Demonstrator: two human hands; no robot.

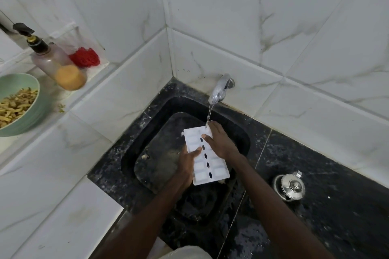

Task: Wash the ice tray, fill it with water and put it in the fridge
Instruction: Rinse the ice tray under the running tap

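Holding ice tray [205, 156] between left hand [187, 162] and right hand [219, 143], we run its long axis toward tap [219, 88].

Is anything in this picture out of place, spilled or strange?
Little stands out. A few food scraps lie spilled on the ledge beside the green bowl. The sink looks grimy. Both hands hold the ice tray under the running tap.

white ice tray [205, 154], black sink [147, 115] (speckled)
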